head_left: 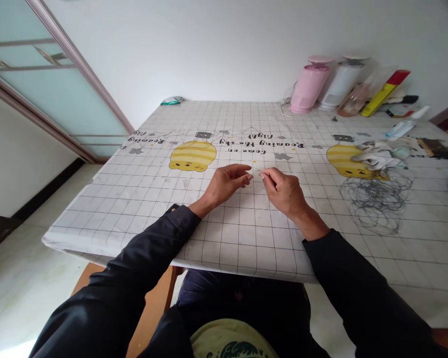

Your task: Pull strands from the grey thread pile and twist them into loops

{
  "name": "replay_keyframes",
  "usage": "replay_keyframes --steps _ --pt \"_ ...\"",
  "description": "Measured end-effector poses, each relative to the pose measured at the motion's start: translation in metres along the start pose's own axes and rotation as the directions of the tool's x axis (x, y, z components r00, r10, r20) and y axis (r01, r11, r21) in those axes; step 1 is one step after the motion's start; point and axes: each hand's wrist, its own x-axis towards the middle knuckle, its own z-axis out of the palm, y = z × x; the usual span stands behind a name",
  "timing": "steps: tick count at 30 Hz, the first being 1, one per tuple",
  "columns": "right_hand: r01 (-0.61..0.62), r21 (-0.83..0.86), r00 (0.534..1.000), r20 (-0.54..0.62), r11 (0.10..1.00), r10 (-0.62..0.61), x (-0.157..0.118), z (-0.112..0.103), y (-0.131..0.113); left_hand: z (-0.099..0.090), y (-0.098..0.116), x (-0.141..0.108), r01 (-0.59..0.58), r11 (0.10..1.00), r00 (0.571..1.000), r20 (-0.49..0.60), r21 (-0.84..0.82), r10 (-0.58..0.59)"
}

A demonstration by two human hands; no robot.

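Observation:
My right hand (285,193) is closed in a pinch, with a short bit of thin strand (257,170) showing at its fingertips. Facing it across a small gap, my left hand (231,183) has its thumb and fingers drawn together; anything between them is too small to make out. Both hands are just above the white grid-patterned tablecloth (239,233), near its printed lettering. To the right lies a loose tangle of thin dark wire (379,201).
A crumpled cloth (383,154) lies behind the tangle. Along the back right stand a pink cylinder (310,87), a white one (341,84), a spray bottle (354,99), a yellow-red box (385,93) and a clear bottle (406,124). A green packet (172,100) lies at the back left.

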Motion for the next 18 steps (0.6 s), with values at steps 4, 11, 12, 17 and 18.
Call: replay_keyframes --steps 4,11,12,17,18 --pt "-0.024 0.106 0.999 0.028 0.994 0.021 0.000 0.000 -0.008 -0.004 0.002 0.004 0.041 0.991 0.996 0.080 -0.126 -0.031" --pt "-0.091 0.259 0.989 0.138 0.961 0.056 0.000 -0.005 -0.019 -0.006 0.004 0.002 0.108 0.951 0.988 0.141 -0.291 -0.069" --pt "-0.097 0.268 0.987 0.149 0.958 0.058 0.000 -0.006 -0.020 -0.007 0.004 0.002 0.112 0.948 0.987 0.145 -0.297 -0.071" --pt "-0.083 0.281 0.979 0.200 0.956 0.026 -0.001 -0.006 -0.021 -0.013 0.007 0.004 0.104 0.961 0.984 0.165 -0.257 -0.063" --pt "-0.078 0.279 0.979 0.205 0.957 0.020 -0.001 -0.005 -0.020 -0.014 0.009 0.004 0.103 0.965 0.983 0.172 -0.240 -0.062"
